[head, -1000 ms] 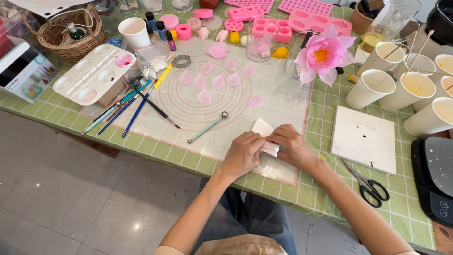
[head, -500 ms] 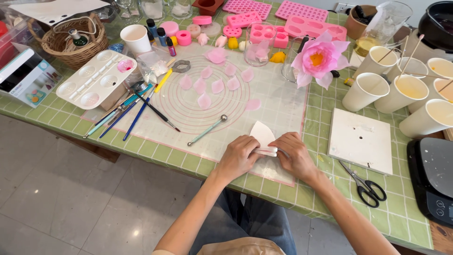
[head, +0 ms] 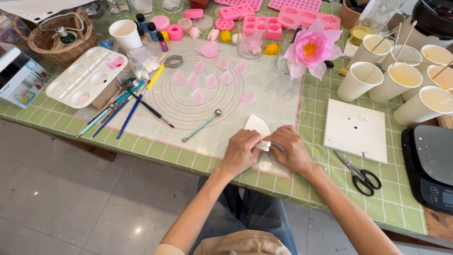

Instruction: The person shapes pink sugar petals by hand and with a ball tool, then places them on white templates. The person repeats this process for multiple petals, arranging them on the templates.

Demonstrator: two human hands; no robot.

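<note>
My left hand (head: 241, 152) and my right hand (head: 291, 150) meet over the near edge of a translucent work mat (head: 264, 89), both pinching a small white sheet piece (head: 257, 127) that fans upward between them. Several pink petals (head: 198, 96) lie in the mat's ringed centre. A ball-tipped tool (head: 201, 125) rests left of my hands. A finished pink flower (head: 311, 49) stands at the mat's far right.
Brushes (head: 127, 106) and a white palette (head: 85, 78) lie at the left, next to a wicker basket (head: 56, 40). Paper cups (head: 391, 82), a white square tile (head: 355, 130), scissors (head: 361, 174) and a black scale (head: 432, 165) sit at the right. Pink moulds (head: 306, 16) line the back.
My hands have stayed on the white piece and drawn closer together. The view has shifted slightly; nothing else on the table moved.
</note>
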